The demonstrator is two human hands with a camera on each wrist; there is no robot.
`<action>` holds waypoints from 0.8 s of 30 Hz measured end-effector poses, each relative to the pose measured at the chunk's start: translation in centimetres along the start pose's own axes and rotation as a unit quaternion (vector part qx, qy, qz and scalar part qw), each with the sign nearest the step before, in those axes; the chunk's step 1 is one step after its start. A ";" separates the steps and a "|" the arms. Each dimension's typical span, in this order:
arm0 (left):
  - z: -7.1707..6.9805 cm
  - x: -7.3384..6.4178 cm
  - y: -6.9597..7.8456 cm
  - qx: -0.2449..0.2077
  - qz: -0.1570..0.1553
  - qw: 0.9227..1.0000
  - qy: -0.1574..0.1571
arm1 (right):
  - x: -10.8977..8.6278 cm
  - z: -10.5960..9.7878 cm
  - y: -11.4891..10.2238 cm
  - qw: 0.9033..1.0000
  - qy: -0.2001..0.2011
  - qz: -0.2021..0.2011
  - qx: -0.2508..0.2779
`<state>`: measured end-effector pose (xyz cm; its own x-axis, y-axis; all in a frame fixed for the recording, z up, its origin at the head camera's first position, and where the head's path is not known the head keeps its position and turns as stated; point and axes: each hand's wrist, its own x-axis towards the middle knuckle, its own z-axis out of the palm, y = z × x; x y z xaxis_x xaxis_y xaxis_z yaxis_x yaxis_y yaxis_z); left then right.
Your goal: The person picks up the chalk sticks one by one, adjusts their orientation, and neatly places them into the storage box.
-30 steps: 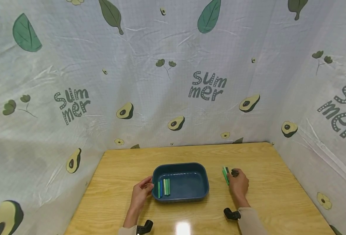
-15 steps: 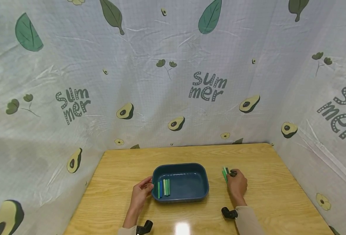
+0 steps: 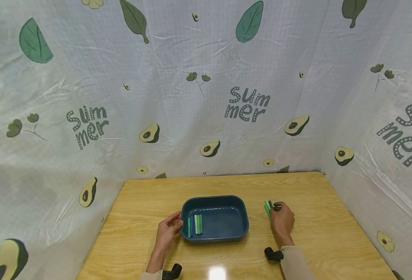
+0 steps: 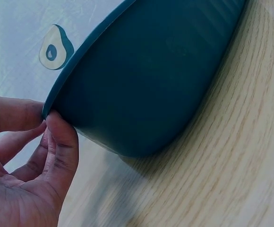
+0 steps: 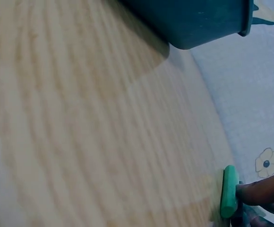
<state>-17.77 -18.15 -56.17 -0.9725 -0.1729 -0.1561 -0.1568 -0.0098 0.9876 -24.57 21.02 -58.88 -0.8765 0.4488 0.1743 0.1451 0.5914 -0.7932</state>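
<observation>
Right of the tray (image 3: pixel 227 221) the left hand (image 3: pixel 166 232) pinches, green sticks (image 3: pixel 267 210) slant fore-and-aft by the right hand (image 3: pixel 283 220), grip unclear.

We see wrinkled whitish sheeting (image 3: pixel 177 54) walling the back and both sides, printed with avocado halves (image 3: pixel 209 148), leaves (image 3: pixel 249 21), yellow flowers (image 3: pixel 268 163) and "summer" lettering (image 3: pixel 247 104). Before us, a white glare (image 3: pixel 217 273) shines on the wood-grain tabletop (image 3: pixel 128 229).
</observation>
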 end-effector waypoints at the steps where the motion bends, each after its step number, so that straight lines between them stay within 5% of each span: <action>1: 0.0 0.0 0.0 -0.001 -0.002 1.000 0.001 | 0.0 0.0 0.0 1.000 -0.001 0.000 -0.001; 24: -0.3 0.0 -0.2 -0.004 0.005 1.000 -0.006 | -0.1 -2.1 -1.3 0.998 -0.038 0.011 0.039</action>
<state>-17.73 -18.49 -56.39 -0.9760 -0.1608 -0.1469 -0.1463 -0.0152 0.9891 -23.65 21.63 -56.68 -0.9064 0.4071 0.1130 0.1315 0.5260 -0.8403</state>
